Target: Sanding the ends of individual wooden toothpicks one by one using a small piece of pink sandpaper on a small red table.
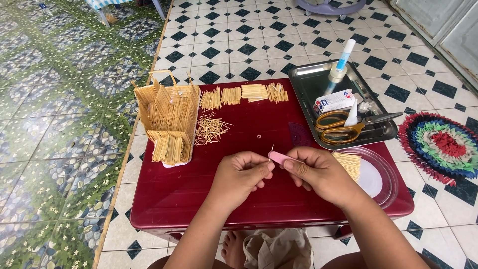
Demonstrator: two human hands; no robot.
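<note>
Head cam: a small white box [336, 101] w/ blue and red print lies in the metal tray [306, 82] at the back right of the red table [239, 194], next to a white glue bottle [340, 64] w/ a blue label and gold scissors [343, 127]. Near the table's front middle, the right hand [318, 174] pinches a pink flat tool [280, 158], lying left-to-right, tip toward the left hand [241, 175]. Left-hand fingers are closed tight on a thin toothpick [272, 148] that stands almost straight up, just by the pink tool's left end.

Both hands' fingers [259, 167] pinch a toothpick [272, 149] and pink cutter [282, 158].
</note>
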